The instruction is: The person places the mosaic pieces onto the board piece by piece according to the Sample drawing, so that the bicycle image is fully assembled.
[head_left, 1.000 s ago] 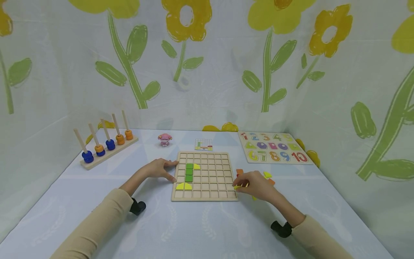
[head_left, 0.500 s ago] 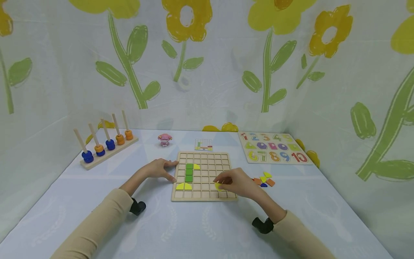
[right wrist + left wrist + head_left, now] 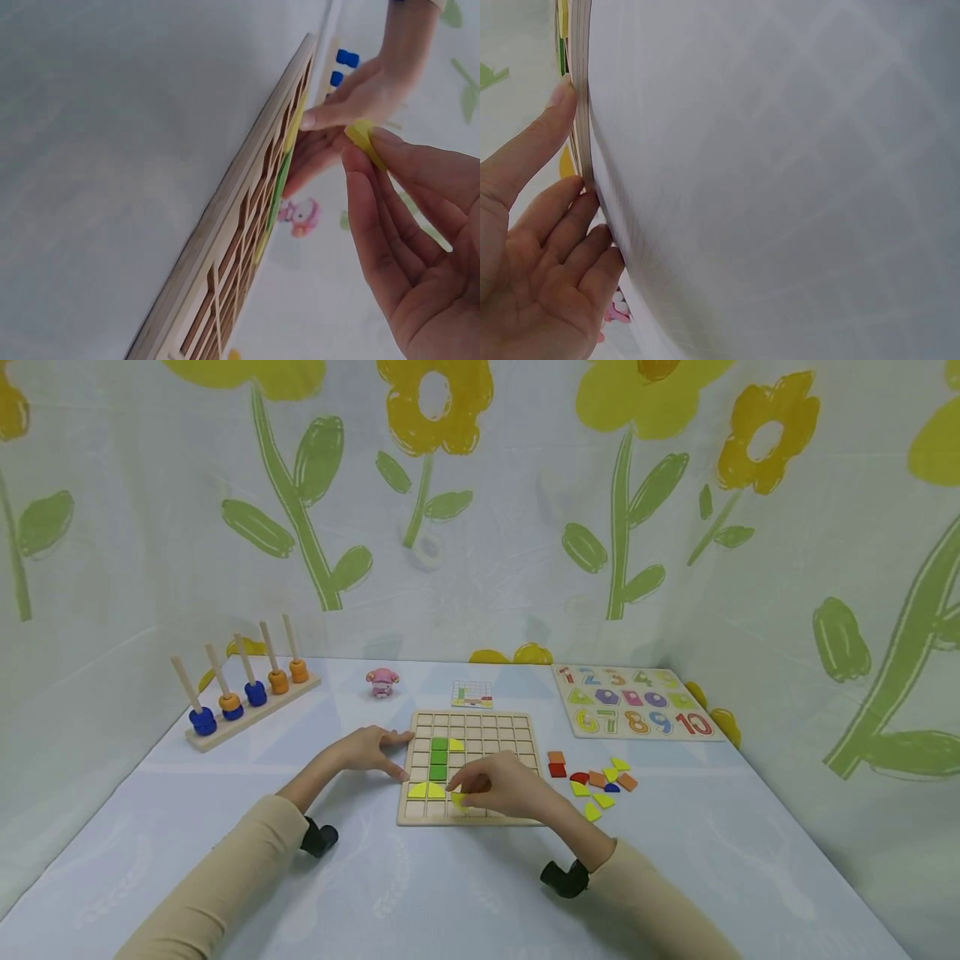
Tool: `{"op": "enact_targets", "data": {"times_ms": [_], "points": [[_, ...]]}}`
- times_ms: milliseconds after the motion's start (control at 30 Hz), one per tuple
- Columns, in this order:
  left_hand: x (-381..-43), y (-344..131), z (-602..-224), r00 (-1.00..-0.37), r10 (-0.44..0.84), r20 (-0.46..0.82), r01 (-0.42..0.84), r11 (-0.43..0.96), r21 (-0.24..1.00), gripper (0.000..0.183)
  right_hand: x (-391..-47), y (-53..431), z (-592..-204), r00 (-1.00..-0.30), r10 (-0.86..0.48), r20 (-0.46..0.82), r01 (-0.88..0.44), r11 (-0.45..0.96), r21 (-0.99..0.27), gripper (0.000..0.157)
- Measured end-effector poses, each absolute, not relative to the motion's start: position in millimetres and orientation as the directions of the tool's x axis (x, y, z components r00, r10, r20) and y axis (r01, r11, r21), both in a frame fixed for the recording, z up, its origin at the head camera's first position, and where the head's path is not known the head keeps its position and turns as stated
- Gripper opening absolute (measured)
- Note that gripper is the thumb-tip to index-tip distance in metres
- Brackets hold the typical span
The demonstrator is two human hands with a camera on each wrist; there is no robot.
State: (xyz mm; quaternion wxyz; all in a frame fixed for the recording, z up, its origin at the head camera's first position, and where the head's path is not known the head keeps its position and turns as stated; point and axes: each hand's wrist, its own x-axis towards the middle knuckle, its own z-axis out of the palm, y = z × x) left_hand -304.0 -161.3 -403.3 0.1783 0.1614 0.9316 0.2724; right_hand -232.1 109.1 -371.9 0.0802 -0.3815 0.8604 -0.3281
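Observation:
A wooden grid board (image 3: 517, 735) lies flat on the table. My left hand (image 3: 371, 750) touches its left edge with thumb and fingers spread; in the left wrist view the thumb (image 3: 547, 124) lies along the board's side. My right hand (image 3: 501, 783) is over the lower part of the board, pinching a yellow quarter-circle tile (image 3: 363, 139) between thumb and fingertips. Just left of it, two yellow tiles (image 3: 426, 791) form a half circle in the grid. Above them stands a column of green square tiles (image 3: 438, 758), with one yellow tile (image 3: 456, 745) beside its top.
Loose red, orange, yellow and blue tiles (image 3: 602, 800) lie right of the board. Behind it are a printed pattern card (image 3: 472, 693) and a pink figurine (image 3: 382, 683). A peg stacker (image 3: 255, 718) stands at the back left, a number puzzle (image 3: 636, 702) at the back right.
My right hand has moved left from the board's right edge to over its lower left-middle cells, carrying the yellow tile and uncovering the loose tiles. The left hand stays at the left edge.

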Motion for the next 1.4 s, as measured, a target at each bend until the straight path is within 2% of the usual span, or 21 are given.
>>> {"op": "enact_targets", "data": {"times_ms": [667,1000,1400], "points": [[-304,-165,-402,-0.877,0.425,-0.223,0.231,0.782,0.579,0.082,-247,51,-381,-0.671,-0.741,0.000,-0.610,0.553,-0.568,0.012],[-305,-164,-403,-0.875,0.430,-0.223,0.233,0.778,0.583,0.083,-248,45,-384,-0.709,-0.704,-0.040,-0.559,0.595,-0.578,0.010],[-305,-164,-403,-0.873,0.435,-0.220,0.240,0.776,0.583,0.083,-249,43,-386,-0.686,-0.725,-0.061,-0.573,0.590,-0.569,0.015]]}}
